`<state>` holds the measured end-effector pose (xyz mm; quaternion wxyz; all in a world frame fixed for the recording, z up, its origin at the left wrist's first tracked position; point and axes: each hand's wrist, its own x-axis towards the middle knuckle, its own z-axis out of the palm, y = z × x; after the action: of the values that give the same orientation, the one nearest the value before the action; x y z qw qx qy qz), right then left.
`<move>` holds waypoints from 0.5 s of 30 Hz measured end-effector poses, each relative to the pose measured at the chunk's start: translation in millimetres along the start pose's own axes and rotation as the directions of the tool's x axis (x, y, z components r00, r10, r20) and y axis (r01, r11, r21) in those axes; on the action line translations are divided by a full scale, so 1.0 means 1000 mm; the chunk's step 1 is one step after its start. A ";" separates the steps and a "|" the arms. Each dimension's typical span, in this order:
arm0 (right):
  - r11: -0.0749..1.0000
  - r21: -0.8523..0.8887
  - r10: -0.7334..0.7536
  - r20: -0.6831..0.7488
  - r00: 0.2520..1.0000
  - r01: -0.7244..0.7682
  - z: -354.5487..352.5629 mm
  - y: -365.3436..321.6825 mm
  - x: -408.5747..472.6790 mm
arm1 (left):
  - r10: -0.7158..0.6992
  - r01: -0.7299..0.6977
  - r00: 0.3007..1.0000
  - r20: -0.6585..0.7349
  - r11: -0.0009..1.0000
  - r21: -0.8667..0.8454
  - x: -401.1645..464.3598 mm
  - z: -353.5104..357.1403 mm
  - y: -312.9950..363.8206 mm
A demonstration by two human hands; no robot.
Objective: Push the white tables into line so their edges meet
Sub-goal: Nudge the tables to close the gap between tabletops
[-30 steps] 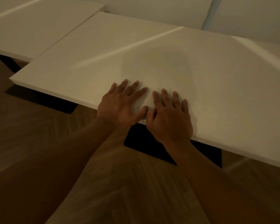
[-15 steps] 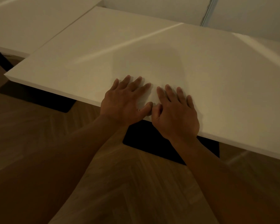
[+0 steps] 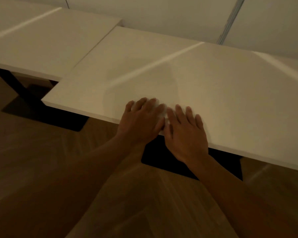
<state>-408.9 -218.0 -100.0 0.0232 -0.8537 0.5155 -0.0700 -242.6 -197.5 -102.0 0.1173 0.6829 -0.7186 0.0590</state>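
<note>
Left hand [image 3: 141,124]: flat, fingers spread and straight, palm pressing on the near edge of the right-hand white table [image 3: 205,79], placed to shove it away from the person
Right hand [image 3: 186,134]: flat likewise, just beside the left, thumbs nearly touching; heel of the palm over the same near edge, gripping nothing
Right-hand white table: its left side lies against the left-hand white table [image 3: 46,42], the seam closed, but its near edge juts forward past the neighbour's near corner, so the two fronts are not yet in line
Black bases [image 3: 46,115]: one under each top, resting on the wooden floor [image 3: 41,160]; likely to drag when pushed
Pale wall [image 3: 162,16]: close behind the far edges, probably limiting travel
</note>
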 end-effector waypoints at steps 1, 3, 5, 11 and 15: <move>0.999 0.012 -0.035 -0.003 0.999 0.035 0.002 -0.017 0.004 | -0.007 0.007 1.000 0.000 1.000 0.016 -0.006 -0.002 -0.019; 0.994 0.022 -0.103 -0.016 0.995 0.103 0.006 -0.052 0.017 | -0.073 0.071 0.997 0.026 0.996 0.055 -0.015 -0.006 -0.058; 0.984 0.001 -0.178 -0.032 0.984 0.178 0.010 -0.083 0.033 | -0.171 0.166 0.984 0.052 0.982 0.086 -0.020 -0.011 -0.095; 0.987 0.000 -0.163 -0.009 0.987 0.163 0.023 -0.143 0.074 | -0.233 0.228 0.969 0.083 0.971 0.065 -0.025 -0.025 -0.184; 0.996 -0.010 -0.090 -0.006 0.996 0.090 0.029 -0.152 0.080 | -0.109 0.109 0.986 0.124 0.994 0.010 -0.024 -0.024 -0.204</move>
<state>-235.3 -218.3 -103.8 0.0142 -0.8759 0.4770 -0.0714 -36.8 -181.0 -100.5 0.0743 0.7237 -0.6860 0.0109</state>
